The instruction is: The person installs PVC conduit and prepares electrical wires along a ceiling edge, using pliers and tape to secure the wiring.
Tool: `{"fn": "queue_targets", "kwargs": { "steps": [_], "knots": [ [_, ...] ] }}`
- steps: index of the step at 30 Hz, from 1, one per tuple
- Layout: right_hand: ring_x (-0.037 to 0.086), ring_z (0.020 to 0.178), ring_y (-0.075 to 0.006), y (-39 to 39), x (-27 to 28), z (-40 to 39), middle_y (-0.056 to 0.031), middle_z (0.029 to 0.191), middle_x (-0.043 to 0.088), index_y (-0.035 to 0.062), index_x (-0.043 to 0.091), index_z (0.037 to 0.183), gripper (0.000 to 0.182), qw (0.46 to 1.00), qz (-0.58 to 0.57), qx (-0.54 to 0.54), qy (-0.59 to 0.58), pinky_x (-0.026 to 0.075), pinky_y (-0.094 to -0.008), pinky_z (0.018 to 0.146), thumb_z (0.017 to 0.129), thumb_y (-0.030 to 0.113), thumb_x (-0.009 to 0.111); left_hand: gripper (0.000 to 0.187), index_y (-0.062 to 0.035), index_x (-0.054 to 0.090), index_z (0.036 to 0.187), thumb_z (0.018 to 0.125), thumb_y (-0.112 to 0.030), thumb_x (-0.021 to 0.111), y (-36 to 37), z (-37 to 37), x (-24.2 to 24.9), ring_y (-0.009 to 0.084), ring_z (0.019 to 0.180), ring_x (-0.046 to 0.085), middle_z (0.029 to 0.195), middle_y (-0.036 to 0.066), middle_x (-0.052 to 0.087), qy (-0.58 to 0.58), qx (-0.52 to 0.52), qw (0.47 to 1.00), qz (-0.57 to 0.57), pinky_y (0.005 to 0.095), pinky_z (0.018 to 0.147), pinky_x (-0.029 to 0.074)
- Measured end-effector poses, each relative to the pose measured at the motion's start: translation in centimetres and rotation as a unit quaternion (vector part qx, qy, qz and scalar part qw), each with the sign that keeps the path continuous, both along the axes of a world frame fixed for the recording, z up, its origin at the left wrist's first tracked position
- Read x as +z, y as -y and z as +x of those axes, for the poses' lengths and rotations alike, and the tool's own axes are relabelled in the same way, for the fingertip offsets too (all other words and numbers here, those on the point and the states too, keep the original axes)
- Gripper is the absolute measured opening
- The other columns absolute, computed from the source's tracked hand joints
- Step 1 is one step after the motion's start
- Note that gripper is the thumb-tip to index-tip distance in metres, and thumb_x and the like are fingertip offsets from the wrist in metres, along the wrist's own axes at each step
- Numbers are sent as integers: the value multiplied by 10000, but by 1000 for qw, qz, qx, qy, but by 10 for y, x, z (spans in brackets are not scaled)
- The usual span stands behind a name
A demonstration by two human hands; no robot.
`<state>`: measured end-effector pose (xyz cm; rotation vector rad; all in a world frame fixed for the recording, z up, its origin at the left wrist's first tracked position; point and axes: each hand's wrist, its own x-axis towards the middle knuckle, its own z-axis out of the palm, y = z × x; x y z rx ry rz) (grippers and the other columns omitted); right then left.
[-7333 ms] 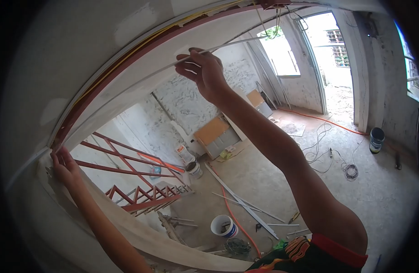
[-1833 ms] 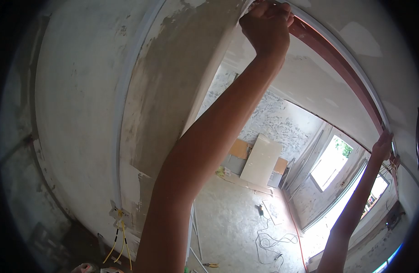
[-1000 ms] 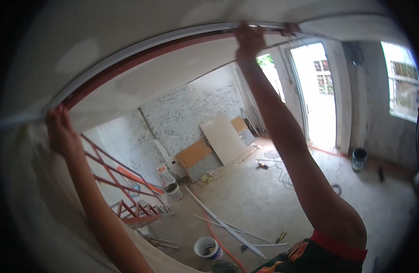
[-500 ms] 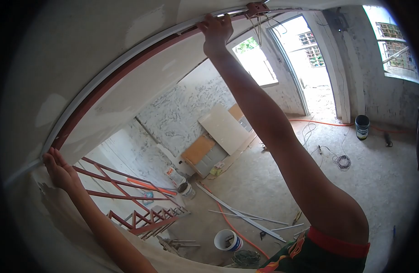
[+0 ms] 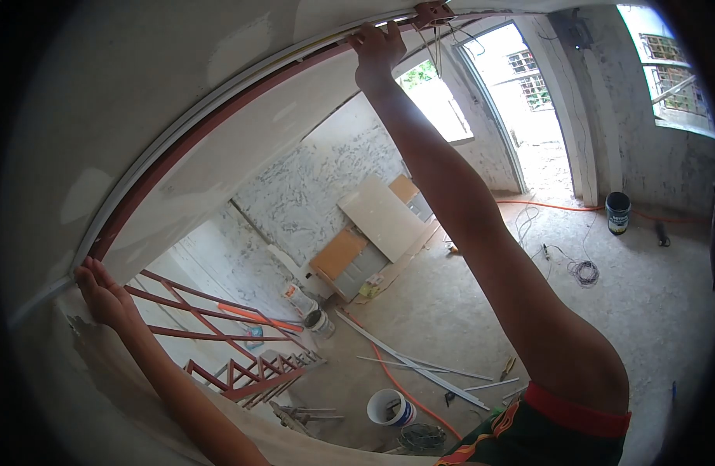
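Observation:
A long, thin light-grey metal channel (image 5: 175,133) runs overhead along a red-brown steel beam (image 5: 161,172), both bowed by the wide lens. At the lower left end my left hand (image 5: 107,295) is raised, its fingers hooked up against the channel's edge. My right hand (image 5: 379,53) grips the channel near its far end, with fingers bent over the edge. Just beyond it sits a red-brown metal box (image 5: 433,14) with loose wires hanging down. The fingertips of both hands are partly hidden behind the strip.
Below stand a red metal stair frame (image 5: 252,369), a white bucket (image 5: 390,408) and a dark bucket (image 5: 617,213). Metal strips (image 5: 419,366), an orange hose (image 5: 388,377) and coiled wire (image 5: 584,273) lie on the floor. Boards (image 5: 384,217) lean at the wall.
My right hand has shifted slightly to the right and down. A pale yellowish line now shows along the channel beside it. My left hand stays almost in place.

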<state>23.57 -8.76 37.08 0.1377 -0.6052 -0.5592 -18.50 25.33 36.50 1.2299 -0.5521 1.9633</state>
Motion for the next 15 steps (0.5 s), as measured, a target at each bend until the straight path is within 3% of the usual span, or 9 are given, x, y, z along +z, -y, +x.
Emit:
{"fn": "queue_targets", "kwargs": {
  "steps": [2, 8, 15],
  "knots": [
    [582, 731, -184, -1, -2, 1, -94, 814, 548, -17, 464, 982, 197, 1000, -13, -19, 6, 569, -328, 676, 798, -52, 527, 504, 139, 375, 1253, 942, -214, 554, 3, 1, -1, 216, 1154, 494, 1208, 189, 475, 1, -2, 1000, -5, 284, 1035, 437],
    [580, 732, -181, 0, -3, 2, -101, 820, 546, -2, 474, 931, 159, 1000, -17, -11, -8, 571, -355, 691, 788, -53, 520, 499, 136, 376, 1253, 940, -209, 558, 3, 0, 1, 213, 1146, 500, 1201, 183, 478, 2, -10, 1000, -13, 283, 1037, 434],
    [578, 742, -171, 1, -5, 1, -94, 823, 550, -5, 483, 959, 190, 1000, -16, -10, 9, 577, -365, 691, 777, -45, 522, 492, 143, 384, 1243, 946, -213, 548, 2, 1, 1, 220, 1141, 498, 1194, 188, 482, 6, 0, 1000, -18, 278, 1031, 438]
  ]
}}
